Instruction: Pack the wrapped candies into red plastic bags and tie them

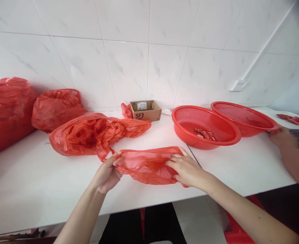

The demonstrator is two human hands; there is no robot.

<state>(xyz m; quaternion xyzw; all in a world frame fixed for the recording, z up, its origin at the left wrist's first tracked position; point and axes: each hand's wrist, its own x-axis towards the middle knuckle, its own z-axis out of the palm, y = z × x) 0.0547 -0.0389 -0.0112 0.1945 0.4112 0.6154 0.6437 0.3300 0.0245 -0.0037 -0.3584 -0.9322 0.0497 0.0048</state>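
A thin red plastic bag (146, 166) is stretched between my two hands above the front of the white table. My left hand (110, 173) is closed on the bag's left end, with fingers and thumb pinching the film. At the other end, my right hand (186, 167) grips the bag's side, its bent fingers reaching over the film. Just behind lies a loose pile of crumpled red plastic bags (88, 134), whose tail comes close to my left hand. A red colander (206, 140) with a few small red packets (206, 135) inside stands beyond my right hand.
A second red colander (243, 118) stands at right, touched by another person's hand (281, 137). More red packets (295, 120) lie far right. A small cardboard box (149, 113) sits by the wall. Full red bags (57, 108) are at left. A seam crosses the white table (62, 189).
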